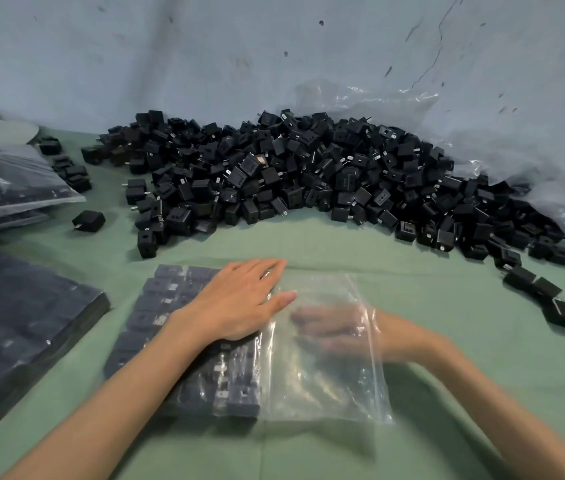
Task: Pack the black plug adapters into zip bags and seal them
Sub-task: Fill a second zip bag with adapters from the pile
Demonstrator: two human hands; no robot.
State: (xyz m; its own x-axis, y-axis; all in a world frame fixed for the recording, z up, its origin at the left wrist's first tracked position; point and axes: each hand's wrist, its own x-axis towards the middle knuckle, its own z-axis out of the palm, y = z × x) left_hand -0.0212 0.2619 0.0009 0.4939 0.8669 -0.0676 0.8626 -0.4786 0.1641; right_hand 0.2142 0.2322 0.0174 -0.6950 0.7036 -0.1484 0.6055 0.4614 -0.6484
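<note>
Black adapters (pixel 288 174) — clear bag (pixel 326 368) — green cloth (pixel 447 341).

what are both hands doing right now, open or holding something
left hand: open, pressing flat on the adapters in the zip bag
right hand: inside the bag, blurred, looks open, holding nothing visible

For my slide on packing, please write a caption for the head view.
Left hand rests flat on adapters packed in a zip bag; right hand shows blurred through its clear plastic.

1 head view, facing forward-down, close above table (pixel 326 244)
</note>
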